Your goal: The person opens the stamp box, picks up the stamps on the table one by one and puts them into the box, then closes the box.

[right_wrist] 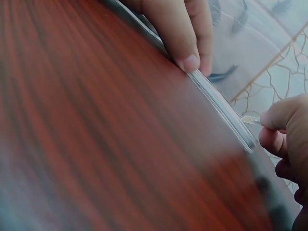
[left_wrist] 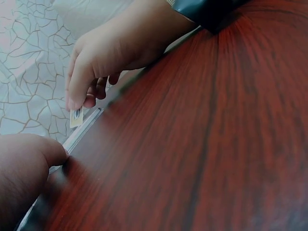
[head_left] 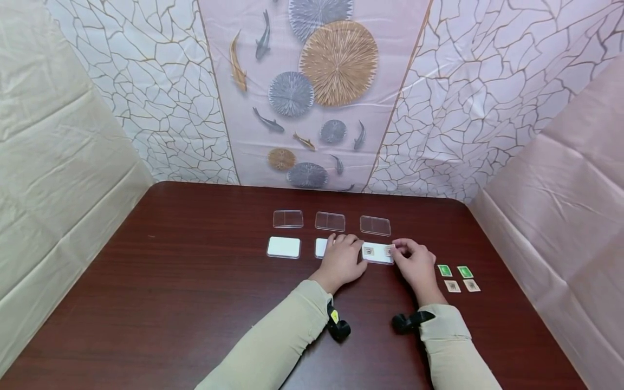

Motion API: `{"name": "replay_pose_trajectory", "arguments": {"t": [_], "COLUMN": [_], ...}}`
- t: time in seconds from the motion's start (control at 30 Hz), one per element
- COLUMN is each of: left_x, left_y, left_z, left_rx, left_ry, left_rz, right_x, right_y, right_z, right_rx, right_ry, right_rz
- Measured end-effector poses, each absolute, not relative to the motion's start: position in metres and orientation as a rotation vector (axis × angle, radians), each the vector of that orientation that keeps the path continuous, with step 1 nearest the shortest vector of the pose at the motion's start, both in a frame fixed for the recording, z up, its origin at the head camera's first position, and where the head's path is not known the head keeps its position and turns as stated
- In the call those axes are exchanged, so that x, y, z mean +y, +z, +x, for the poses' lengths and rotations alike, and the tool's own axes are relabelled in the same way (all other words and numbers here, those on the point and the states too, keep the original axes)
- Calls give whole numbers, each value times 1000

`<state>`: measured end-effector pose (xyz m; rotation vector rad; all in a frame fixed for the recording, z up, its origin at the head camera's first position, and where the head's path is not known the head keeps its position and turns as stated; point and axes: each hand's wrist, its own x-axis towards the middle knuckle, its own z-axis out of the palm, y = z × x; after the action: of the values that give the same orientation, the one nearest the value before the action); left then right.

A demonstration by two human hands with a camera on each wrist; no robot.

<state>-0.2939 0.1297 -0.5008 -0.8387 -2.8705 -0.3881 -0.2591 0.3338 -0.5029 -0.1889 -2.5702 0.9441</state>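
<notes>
My left hand [head_left: 340, 261] holds the left end of the rightmost white flat case [head_left: 379, 256], its thumb on the near edge and its fingers on the far edge. A small printed square [head_left: 369, 251] lies on the left part of that case. With thumb and fingertips, my right hand [head_left: 418, 269] pinches another small printed square [left_wrist: 76, 119] over the right end of the case. In the left wrist view this square is tilted on edge; whether it touches the case, I cannot tell. The middle white case [head_left: 320, 248] is partly hidden by my left hand.
Another white case [head_left: 284, 247] lies at the left. Behind the row are three clear lids [head_left: 330, 221]. To the right of my right hand lie two green squares [head_left: 444, 271] and two beige printed squares [head_left: 452, 286] on the dark wooden table [head_left: 170, 292].
</notes>
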Motion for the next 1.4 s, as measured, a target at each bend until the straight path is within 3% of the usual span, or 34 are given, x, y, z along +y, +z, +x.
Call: {"name": "replay_pose_trajectory", "arguments": {"t": [0.47, 1.07, 1.4], "left_x": [130, 129, 100], "left_y": [-502, -504, -502], "left_z": [-294, -294, -300], "left_rx": [-2871, -2822, -2728], "left_ry": [-378, -344, -288], "left_rz": [-840, -857, -953], "right_x": [324, 323, 333], "right_y": [-502, -501, -497], "right_z": [-257, -256, -250], "right_rx": [-2616, -2555, -2474], "right_ry": [638, 582, 618], "right_rz": [8, 51, 12]}}
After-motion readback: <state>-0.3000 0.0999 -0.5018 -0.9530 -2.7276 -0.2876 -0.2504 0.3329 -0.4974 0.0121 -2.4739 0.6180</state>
